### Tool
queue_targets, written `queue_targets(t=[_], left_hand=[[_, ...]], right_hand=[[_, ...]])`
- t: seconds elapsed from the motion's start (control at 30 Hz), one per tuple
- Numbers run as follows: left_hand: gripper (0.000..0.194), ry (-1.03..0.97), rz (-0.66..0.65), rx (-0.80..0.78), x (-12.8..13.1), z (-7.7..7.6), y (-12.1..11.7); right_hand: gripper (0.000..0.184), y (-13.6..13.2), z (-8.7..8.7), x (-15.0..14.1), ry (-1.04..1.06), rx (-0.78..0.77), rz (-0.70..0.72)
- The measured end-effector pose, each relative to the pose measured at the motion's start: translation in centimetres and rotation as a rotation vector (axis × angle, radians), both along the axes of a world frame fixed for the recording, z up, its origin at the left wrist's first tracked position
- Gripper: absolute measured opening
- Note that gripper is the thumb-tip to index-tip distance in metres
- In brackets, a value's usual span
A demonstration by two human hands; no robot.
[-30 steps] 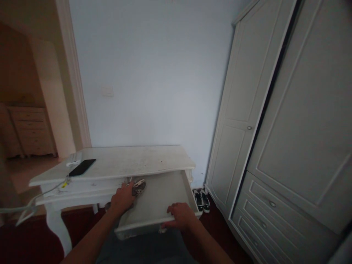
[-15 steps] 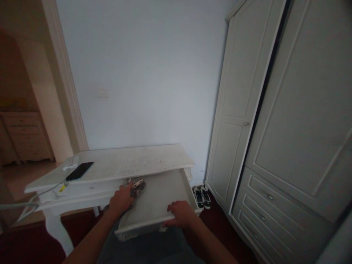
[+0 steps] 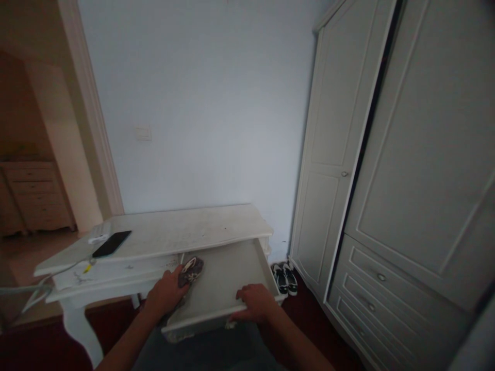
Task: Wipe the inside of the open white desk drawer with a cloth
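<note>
A white drawer (image 3: 222, 270) is pulled out of the white table (image 3: 185, 226) towards me. My left hand (image 3: 168, 292) is closed on a small dark brown and white patterned item (image 3: 191, 271), perhaps of cloth, above the drawer's left side; its exact kind does not show. My right hand (image 3: 257, 303) grips the drawer's front panel (image 3: 204, 323), thumb outside and fingers curled over the top edge on the inside. The drawer's bottom is bare where it shows.
On the table's left end lie a dark phone (image 3: 112, 243) and a white object (image 3: 99, 233), with a pale cable (image 3: 69, 269) hanging off. Black and white shoes (image 3: 285, 278) stand on the red floor to the right, beside a tall wardrobe (image 3: 328, 180).
My left hand has shifted slightly left and down with the patterned item, which has turned and shows more of itself. My right hand and the drawer stay nearly where they were.
</note>
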State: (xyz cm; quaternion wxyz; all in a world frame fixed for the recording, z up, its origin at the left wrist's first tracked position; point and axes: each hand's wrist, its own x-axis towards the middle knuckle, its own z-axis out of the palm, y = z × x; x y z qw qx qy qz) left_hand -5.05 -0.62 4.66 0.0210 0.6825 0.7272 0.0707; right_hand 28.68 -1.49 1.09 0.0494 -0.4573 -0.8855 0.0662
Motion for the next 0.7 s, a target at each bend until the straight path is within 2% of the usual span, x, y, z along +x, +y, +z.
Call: queue_targets(t=[0.2,0.3,0.4,0.57,0.7], left_hand=[[0.055,0.131,0.048,-0.037,2.2,-0.1,-3.7],[0.054,0.189,0.059,-0.042,3.0,0.1,-4.3],[0.052,0.168,0.052,-0.049,3.2,0.7,-3.5],[0.054,0.107,0.068,-0.049,3.3,1.7,-0.6],[0.053,0.062,0.073,-0.005,2.5,1.7,1.7]], right_hand=[[0.083,0.2,-0.3,0.0,0.015,0.012,0.010],[0.083,0.2,-0.3,0.0,0.015,0.008,0.011],[0.081,0.1,-0.1,-0.1,0.009,0.011,0.009],[0.083,0.3,-0.4,-0.1,0.011,0.015,-0.002],[0.083,0.3,-0.4,-0.1,-0.016,-0.004,0.003]])
